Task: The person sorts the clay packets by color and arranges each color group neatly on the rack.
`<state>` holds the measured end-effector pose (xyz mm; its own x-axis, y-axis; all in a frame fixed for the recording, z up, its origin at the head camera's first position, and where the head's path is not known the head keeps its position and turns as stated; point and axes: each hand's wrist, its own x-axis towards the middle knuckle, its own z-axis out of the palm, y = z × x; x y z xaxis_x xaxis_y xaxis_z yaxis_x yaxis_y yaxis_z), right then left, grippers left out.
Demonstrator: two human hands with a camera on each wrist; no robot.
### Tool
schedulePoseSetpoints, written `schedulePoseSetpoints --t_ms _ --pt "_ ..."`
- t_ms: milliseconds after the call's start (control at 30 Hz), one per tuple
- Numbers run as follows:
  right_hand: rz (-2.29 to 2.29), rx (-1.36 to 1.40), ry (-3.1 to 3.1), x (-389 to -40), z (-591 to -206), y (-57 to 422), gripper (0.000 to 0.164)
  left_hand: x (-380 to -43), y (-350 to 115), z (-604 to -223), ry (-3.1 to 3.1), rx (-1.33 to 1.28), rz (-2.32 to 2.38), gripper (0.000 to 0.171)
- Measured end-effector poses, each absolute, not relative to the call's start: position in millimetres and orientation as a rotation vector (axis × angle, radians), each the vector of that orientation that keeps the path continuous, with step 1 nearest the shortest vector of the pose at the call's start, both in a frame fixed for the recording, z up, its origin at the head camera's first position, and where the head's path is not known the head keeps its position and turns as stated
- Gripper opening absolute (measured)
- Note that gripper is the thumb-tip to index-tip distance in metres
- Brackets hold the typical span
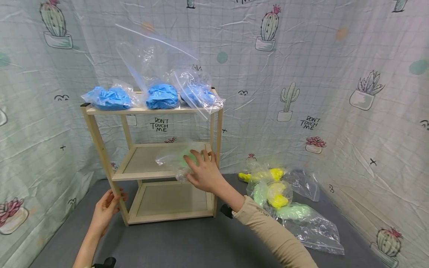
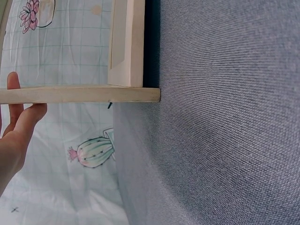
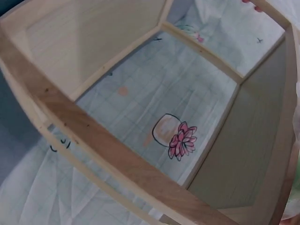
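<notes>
My left hand [image 1: 105, 210] holds the front left post [image 1: 100, 149] of a small wooden shelf rack, low down, below the middle board. In the left wrist view the thumb and fingers lie on either side of that post [image 2: 84, 94]. At the right end of the middle board [image 1: 144, 160], my right hand [image 1: 206, 175] grips a clear plastic bag with light green contents [image 1: 182, 157]. Its fingers are spread and bent over the bag, which hangs partly across the board's front edge. In the right wrist view the bag shows only at the right edge.
On the top board sit three clear bags with blue contents [image 1: 162, 96], one with its zip end standing tall. Right of the rack, several bags with yellow [image 1: 277, 201] and light green contents [image 1: 295, 212] lie heaped on the grey table [image 1: 187, 245]. Cactus-print cloth [image 1: 321, 56] surrounds it.
</notes>
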<state>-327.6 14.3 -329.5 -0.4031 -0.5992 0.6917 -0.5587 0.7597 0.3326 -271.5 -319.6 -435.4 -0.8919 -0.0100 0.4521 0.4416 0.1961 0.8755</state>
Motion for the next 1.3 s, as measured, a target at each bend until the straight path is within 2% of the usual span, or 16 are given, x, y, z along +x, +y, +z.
schedulePoseSetpoints --t_ms 433,833,1300 --pt "-0.272 0.853 -2.167 -318 -339 17 0.049 -272 -320 -436 -2.084 -0.444 -1.768 0.027" --pt "-0.156 0.926 -2.189 -311 -348 15 0.054 -269 -321 -437 -2.084 -0.416 -1.793 0.028" --pt "-0.096 1.032 -2.295 -310 -332 -32 0.043 -270 -319 -436 -2.067 -0.452 -1.805 0.029"
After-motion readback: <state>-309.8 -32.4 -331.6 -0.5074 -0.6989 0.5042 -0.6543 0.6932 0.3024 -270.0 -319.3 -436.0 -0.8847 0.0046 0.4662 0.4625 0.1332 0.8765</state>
